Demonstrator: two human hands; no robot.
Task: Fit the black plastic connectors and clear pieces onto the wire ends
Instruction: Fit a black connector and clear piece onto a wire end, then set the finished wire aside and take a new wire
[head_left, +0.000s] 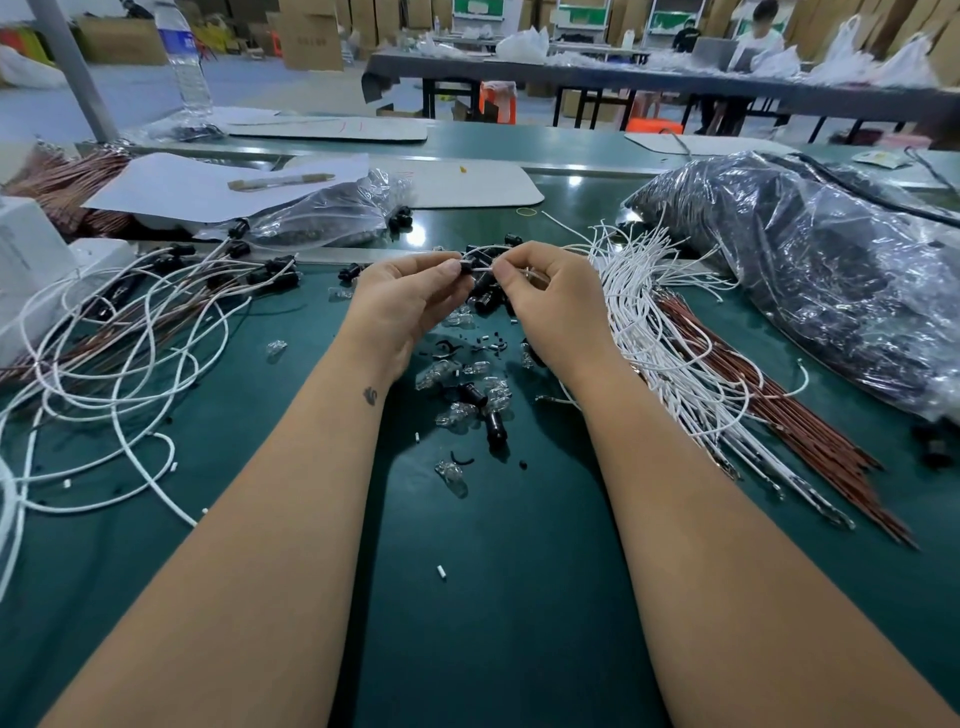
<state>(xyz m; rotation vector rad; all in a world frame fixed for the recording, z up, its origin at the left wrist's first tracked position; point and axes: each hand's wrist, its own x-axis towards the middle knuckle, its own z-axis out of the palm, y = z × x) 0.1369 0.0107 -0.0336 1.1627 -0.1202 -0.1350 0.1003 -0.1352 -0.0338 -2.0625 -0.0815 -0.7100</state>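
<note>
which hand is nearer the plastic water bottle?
Left. The water bottle stands at the far left of the bench; the left hand is on that side, the right hand further right. Both are well short of it.

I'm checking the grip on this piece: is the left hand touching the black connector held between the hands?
Touching. The head view shows the left hand pinching the black connector between thumb and fingertip, with no gap visible.

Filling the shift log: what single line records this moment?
stage: fitting | left hand: pinches black connector | right hand: pinches white wire | loose clear pieces on mat
</note>
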